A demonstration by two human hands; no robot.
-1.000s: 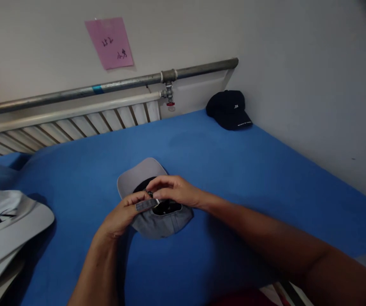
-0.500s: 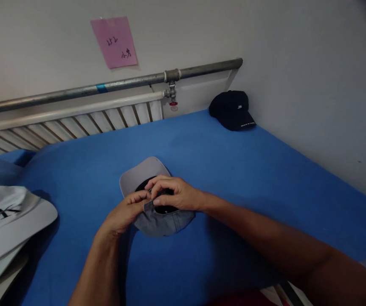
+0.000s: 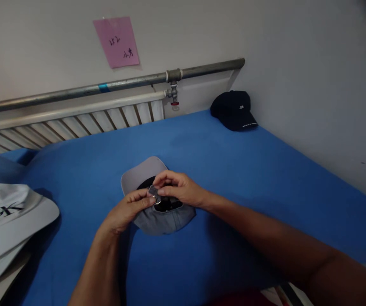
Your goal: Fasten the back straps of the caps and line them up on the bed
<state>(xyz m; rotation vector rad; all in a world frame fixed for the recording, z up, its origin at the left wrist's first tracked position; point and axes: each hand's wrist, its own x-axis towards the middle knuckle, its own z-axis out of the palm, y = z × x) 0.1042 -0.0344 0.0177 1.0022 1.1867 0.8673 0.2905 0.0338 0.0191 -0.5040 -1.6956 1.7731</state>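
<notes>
A grey baseball cap (image 3: pixel 164 222) lies on the blue-covered surface (image 3: pixel 176 267), its brim pointing away to the upper left and its dark inside partly showing. At the cap's back opening, my left hand (image 3: pixel 128 210) pinches the adjustable strap by a small metal buckle (image 3: pixel 157 200). My right hand (image 3: pixel 183 188) has its thumb and fingers closed on the strap (image 3: pixel 153 191) just beside the buckle. Part of the strap and the far side of the opening are hidden behind my fingers.
Stacked white caps (image 3: pixel 14 225) lie at the left, the top one bearing black letters. A black cap (image 3: pixel 234 111) rests in the far right corner by the wall. Behind the surface run a radiator (image 3: pixel 106 121), a metal pipe (image 3: pixel 132 83) and a red-handled valve (image 3: pixel 174 103).
My right hand has lifted slightly, and the strap with its metal buckle now shows between my hands. The cap has stayed nearly in place.
</notes>
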